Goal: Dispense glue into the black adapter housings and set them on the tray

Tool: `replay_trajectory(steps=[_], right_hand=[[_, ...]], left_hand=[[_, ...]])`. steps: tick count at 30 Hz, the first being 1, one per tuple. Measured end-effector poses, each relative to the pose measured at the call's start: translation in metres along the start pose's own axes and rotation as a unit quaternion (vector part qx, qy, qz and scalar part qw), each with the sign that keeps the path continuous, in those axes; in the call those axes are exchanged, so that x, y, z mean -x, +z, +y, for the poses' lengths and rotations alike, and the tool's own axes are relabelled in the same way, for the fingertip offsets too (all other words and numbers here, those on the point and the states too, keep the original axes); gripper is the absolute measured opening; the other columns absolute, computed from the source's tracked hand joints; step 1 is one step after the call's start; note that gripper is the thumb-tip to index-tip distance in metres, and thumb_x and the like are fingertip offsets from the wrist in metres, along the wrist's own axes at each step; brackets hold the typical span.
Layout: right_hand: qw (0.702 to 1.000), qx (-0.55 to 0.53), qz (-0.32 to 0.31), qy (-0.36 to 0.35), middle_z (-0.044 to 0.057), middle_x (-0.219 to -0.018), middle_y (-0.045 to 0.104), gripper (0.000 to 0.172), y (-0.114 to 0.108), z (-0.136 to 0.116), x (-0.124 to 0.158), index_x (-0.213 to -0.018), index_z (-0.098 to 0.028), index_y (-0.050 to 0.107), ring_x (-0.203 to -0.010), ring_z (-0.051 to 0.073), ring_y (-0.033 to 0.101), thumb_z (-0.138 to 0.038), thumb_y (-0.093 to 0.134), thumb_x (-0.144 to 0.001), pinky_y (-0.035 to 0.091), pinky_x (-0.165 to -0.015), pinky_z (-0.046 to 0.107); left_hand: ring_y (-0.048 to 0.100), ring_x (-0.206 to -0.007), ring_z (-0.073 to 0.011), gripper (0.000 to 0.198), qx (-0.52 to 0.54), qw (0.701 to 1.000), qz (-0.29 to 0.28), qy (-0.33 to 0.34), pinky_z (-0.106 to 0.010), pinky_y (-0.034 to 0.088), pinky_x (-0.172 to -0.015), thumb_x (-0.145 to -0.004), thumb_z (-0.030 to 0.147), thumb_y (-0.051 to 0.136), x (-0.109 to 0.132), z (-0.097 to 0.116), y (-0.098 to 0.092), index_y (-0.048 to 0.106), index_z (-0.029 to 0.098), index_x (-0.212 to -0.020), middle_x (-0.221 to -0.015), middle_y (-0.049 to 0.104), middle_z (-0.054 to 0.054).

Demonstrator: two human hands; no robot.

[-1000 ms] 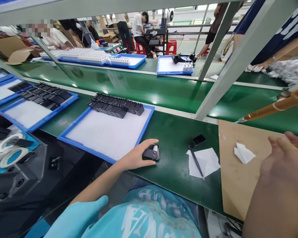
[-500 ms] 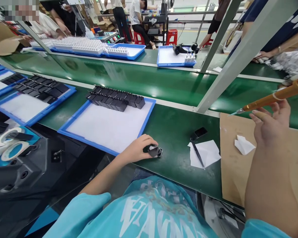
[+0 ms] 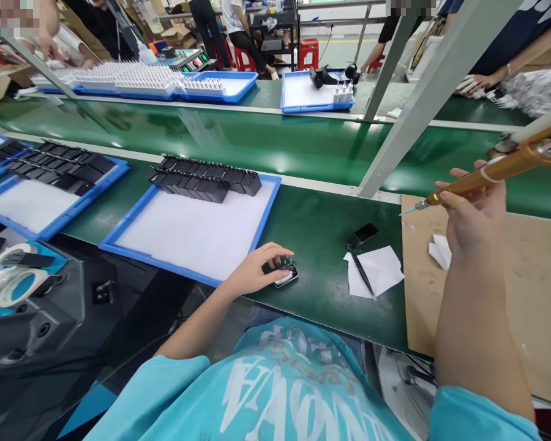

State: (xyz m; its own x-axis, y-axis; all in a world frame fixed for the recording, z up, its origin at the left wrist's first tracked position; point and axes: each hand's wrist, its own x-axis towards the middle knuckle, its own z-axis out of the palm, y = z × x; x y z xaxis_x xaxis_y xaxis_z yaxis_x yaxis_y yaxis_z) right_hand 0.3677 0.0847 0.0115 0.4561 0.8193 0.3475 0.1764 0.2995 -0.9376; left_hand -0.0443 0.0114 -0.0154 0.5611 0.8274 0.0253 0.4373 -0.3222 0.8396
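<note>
My left hand (image 3: 259, 269) is at the front of the green bench, its fingers curved over a small black case (image 3: 290, 277) with a pale rim. The thumb presses on the case, and the hand hides part of it. At the right, my right hand (image 3: 480, 208) holds an amber glue dispenser (image 3: 491, 171) with a thin light-blue needle tip. That tip points left, apart from the case. Between the hands, black tweezers (image 3: 362, 272) rest on a white paper sheet (image 3: 383, 269), beside a small black rectangular part (image 3: 366, 232).
A blue-rimmed tray (image 3: 202, 233) holds rows of black cases (image 3: 197, 177); a similar tray (image 3: 37, 208) is farther left. Cardboard (image 3: 487, 294) covers the right side, with crumpled paper (image 3: 439, 251) on it. A slanted metal post (image 3: 408, 131) rises behind the bench. Co-workers are beyond it.
My right hand has moved left with the dispenser, its fingers now closed around it. My left fingers have shifted over the case, which now shows its pale rim. The view has shifted slightly.
</note>
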Motion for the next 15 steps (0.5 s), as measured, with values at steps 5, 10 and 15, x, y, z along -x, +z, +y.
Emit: replay_trajectory(steps=[5, 10, 15], right_hand=[[0.999, 0.041, -0.004, 0.005, 0.015, -0.13, 0.056, 0.062, 0.005, -0.008, 0.012, -0.127, -0.024, 0.04, -0.081, 0.014, 0.067, -0.014, 0.063, -0.071, 0.049, -0.089, 0.042], [1.0, 0.012, 0.005, 0.011, 0.013, -0.123, 0.06, 0.065, 0.005, -0.01, 0.026, -0.124, -0.026, 0.045, -0.074, 0.015, 0.065, -0.025, 0.069, -0.063, 0.049, -0.087, 0.045], [0.997, -0.042, 0.046, 0.042, 0.007, -0.105, 0.067, 0.074, -0.001, -0.006, 0.038, -0.11, -0.032, 0.06, -0.063, 0.018, 0.062, -0.028, 0.083, -0.04, 0.049, -0.072, 0.048]], left_hand=[[0.06, -0.097, -0.0192, 0.039, 0.019, 1.0, -0.01, 0.016, -0.03, 0.052, -0.078, -0.09, 0.043, 0.056, 0.002, 0.002, 0.001, 0.059, 0.023, -0.123, -0.125, 0.059, -0.009], [0.05, -0.121, -0.0259, 0.043, 0.031, 0.991, -0.068, 0.109, -0.044, 0.042, -0.102, -0.091, 0.041, 0.054, 0.0, 0.004, -0.004, 0.055, 0.025, -0.131, -0.135, 0.057, -0.009], [0.055, -0.114, -0.0228, 0.038, -0.004, 0.976, -0.13, 0.177, -0.041, 0.039, -0.106, -0.091, 0.037, 0.057, -0.001, 0.01, -0.006, 0.061, 0.025, -0.126, -0.128, 0.063, -0.008]])
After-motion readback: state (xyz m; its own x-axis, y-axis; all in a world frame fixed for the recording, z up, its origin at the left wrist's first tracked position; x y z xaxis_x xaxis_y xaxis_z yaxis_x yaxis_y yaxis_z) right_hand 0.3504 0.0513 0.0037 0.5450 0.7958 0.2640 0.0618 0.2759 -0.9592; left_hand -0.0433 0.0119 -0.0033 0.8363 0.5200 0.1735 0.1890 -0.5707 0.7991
